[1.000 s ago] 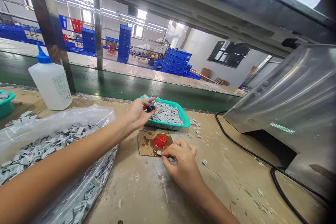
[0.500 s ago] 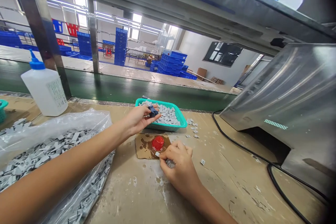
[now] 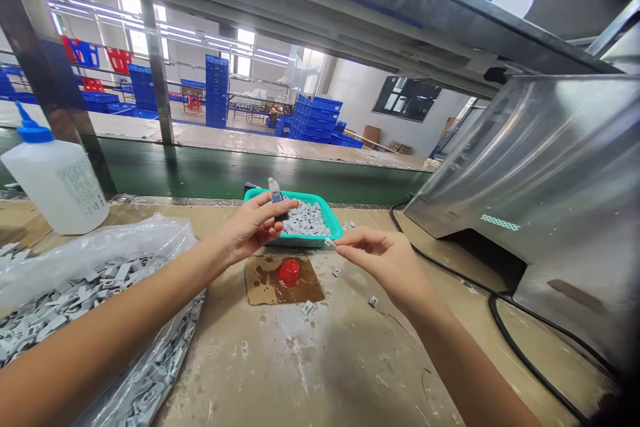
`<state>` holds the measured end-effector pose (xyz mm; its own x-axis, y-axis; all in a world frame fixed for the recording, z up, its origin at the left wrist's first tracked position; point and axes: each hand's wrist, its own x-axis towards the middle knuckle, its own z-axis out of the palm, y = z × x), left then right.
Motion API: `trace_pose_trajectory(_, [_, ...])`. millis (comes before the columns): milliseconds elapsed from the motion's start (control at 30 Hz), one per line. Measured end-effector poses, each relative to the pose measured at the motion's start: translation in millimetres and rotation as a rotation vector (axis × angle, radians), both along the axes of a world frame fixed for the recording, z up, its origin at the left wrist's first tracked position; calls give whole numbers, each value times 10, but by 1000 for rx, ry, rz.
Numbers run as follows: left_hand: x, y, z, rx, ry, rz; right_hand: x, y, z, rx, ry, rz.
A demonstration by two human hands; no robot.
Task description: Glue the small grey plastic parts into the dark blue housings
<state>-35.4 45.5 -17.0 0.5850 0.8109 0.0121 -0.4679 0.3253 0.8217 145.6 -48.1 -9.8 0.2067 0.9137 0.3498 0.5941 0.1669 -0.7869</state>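
My left hand (image 3: 255, 223) grips a dark blue-grey part (image 3: 280, 207) with a pale, translucent piece pointing up from its top. To its right, my right hand (image 3: 383, 257) pinches a small light grey piece (image 3: 329, 242) between thumb and forefinger, over the basket's near right corner. The green basket (image 3: 334, 227) behind my hands is full of small grey pieces (image 3: 307, 217). A wet red cap-like object (image 3: 289, 273) sits on a stained cardboard square (image 3: 263, 285) below my left hand. One loose grey piece (image 3: 307, 307) lies at the cardboard's near edge.
An open plastic bag of grey parts (image 3: 115, 280) lies at the left, under my left forearm. Behind it stands a white bottle (image 3: 57, 180) with a blue nozzle. A black cable (image 3: 450, 267) runs beside the metal housing (image 3: 565, 213) at the right. A green belt (image 3: 210, 173) crosses behind.
My right hand has risen from beside the red object toward the basket, pinching a small piece. My left hand has turned its dark part, and a pale piece now shows on top. The view has shifted.
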Motion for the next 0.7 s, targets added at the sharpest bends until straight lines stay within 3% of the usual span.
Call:
trace_pose_trajectory(133, [3,28,-38,-7,89,59,65,-29,-53,-74,-20,-6])
trace_pose_trajectory(233, [22,21,-53,-99,155,53,45,-37,-72,-96,29,37])
trace_pose_trajectory(333, [36,-11,-37,-152,90,20,8,1,-33,15,184,78])
trace_pose_trajectory(433, [39,-44,-26,-90,85,-37,-46,79,42,146,319,127])
trace_pose_trajectory(700, [37,-27,-80,-27,92,-92,-269,250,88,179,199,107])
